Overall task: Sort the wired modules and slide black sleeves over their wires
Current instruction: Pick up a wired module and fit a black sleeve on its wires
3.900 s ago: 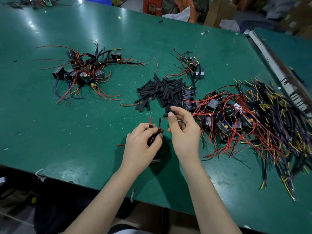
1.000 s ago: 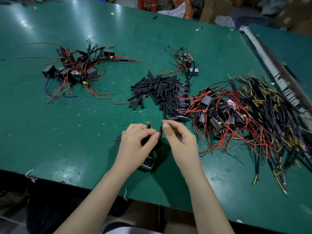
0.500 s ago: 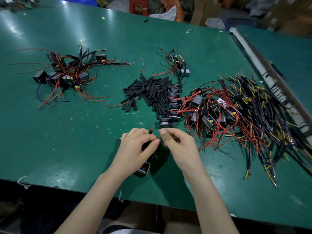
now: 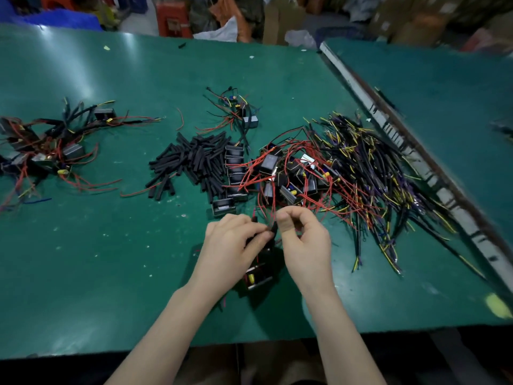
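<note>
Sleeving one module's wire

Our left hand [image 4: 231, 245] pinches the module [image 4: 259, 275] wire; our right hand [image 4: 304, 241] pinches near the black sleeve [image 4: 274, 227]; next, we judge, slide it down.

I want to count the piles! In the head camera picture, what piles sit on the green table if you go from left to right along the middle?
Bunch of modules with red wires → pile of black sleeves → row of black modules → big tangle of modules and wires.

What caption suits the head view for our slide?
Both hands, left hand and right hand, fit a short black sleeve onto a small black wired module.
</note>
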A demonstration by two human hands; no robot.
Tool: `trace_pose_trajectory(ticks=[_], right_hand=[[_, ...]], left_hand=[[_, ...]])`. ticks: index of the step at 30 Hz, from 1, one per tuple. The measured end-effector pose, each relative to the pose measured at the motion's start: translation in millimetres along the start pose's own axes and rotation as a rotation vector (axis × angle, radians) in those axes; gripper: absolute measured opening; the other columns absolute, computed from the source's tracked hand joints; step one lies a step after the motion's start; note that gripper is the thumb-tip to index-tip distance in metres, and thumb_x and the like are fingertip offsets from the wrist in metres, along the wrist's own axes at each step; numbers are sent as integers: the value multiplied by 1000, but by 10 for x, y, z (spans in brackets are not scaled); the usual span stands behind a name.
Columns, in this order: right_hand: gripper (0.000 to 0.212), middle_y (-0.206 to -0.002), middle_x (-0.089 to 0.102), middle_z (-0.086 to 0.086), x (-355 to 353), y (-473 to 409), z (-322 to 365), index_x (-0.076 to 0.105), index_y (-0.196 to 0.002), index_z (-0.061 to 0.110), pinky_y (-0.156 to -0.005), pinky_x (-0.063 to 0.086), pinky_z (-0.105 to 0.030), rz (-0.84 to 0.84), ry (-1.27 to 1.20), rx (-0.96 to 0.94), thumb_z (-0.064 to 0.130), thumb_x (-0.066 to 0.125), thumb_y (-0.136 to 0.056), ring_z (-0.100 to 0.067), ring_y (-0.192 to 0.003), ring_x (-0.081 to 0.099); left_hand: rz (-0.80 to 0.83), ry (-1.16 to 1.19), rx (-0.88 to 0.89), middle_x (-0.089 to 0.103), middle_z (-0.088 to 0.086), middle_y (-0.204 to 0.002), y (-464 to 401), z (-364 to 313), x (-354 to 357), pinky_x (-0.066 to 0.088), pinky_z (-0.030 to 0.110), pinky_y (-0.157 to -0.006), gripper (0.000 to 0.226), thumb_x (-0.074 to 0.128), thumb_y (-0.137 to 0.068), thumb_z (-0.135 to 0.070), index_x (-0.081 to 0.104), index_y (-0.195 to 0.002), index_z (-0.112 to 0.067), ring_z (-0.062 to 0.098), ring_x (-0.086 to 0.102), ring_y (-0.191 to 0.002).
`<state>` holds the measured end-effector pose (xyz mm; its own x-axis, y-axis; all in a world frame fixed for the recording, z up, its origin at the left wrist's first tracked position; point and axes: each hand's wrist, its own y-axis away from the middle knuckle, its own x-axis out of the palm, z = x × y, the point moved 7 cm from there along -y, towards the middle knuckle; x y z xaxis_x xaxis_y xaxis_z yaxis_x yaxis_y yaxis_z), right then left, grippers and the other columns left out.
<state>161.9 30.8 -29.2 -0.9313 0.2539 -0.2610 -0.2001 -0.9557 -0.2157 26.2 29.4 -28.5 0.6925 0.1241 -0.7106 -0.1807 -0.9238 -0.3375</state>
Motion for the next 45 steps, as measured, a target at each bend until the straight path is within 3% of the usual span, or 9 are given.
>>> trace_pose_trajectory(ticks=[5, 11, 14, 17, 21, 27, 32, 37, 45], right_hand=[[8, -87, 67, 3, -235, -5, -129, 65, -91, 14, -72, 42, -24, -13, 162, -23, 18, 59, -95, -13, -80, 58], [7, -88, 67, 0, -244, 69, -123, 65, -93, 9, -69, 37, -20, -115, 208, -100, 12, 59, -94, -17, -81, 59], [7, -83, 65, 10, -220, 73, -165, 65, -89, 19, -73, 43, -24, -90, 81, -61, 16, 59, -93, -13, -81, 60], [14, -92, 59, 10, -226, 35, -233, 64, -83, 33, -83, 45, -26, -43, -59, 35, 22, 64, -91, -4, -93, 57], [14, -94, 59, 8, -231, 5, -215, 66, -81, 32, -80, 41, -13, 8, -113, 35, 20, 68, -88, 5, -91, 54], [27, -87, 63, 10, -271, 1, -235, 61, -76, 35, -81, 43, -15, -135, -113, 6, 13, 66, -89, 1, -86, 57], [19, -84, 69, 9, -188, -19, -341, 63, -82, 34, -85, 50, -32, 69, -80, 58, 19, 63, -92, -10, -87, 63], [18, -97, 65, 11, -203, 24, -352, 62, -106, 39, -81, 44, -15, 181, -75, 13, 39, 63, -89, -3, -93, 60], [8, -88, 66, 7, -249, 18, -99, 74, -93, 15, -78, 45, -23, 84, 144, -282, 14, 68, -87, -13, -88, 59]], left_hand=[[77, 106, -23, 68, -12, -94, 8, -94, 239, 45, 50, -89, 24, 66, -88, -20, 57, -109, -25, 20, 64, -94], [14, 186, -200, 54, -43, -90, 23, -125, 328, 42, 33, -89, 58, 59, -88, -40, 32, -138, -32, 1, 60, -88], [-2, 384, -272, 66, -31, -90, 23, -90, 343, 42, 16, -82, 47, 65, -86, -29, 44, -125, -41, -10, 60, -89], [46, 531, -354, 72, -14, -90, 35, -15, 365, 48, 31, -87, 50, 72, -82, -20, 48, -121, -38, 2, 66, -90], [60, 450, -334, 72, -9, -84, 14, 4, 333, 49, 28, -80, 39, 77, -77, -24, 59, -107, -40, 1, 66, -82], [39, 393, -304, 68, -25, -79, -29, -13, 334, 49, 19, -75, 24, 80, -73, -20, 66, -80, -39, -7, 61, -80], [78, 393, -350, 69, -24, -75, -5, 94, 418, 46, 9, -67, 22, 80, -73, -21, 67, -77, -39, -9, 62, -75], [101, 431, -366, 70, -21, -77, 23, 144, 470, 47, 19, -67, 21, 79, -74, -24, 69, -79, -42, -6, 64, -76], [149, 439, -321, 71, -11, -79, 31, 80, 461, 50, 45, -88, 16, 77, -78, -24, 71, -88, -35, 9, 66, -81]])
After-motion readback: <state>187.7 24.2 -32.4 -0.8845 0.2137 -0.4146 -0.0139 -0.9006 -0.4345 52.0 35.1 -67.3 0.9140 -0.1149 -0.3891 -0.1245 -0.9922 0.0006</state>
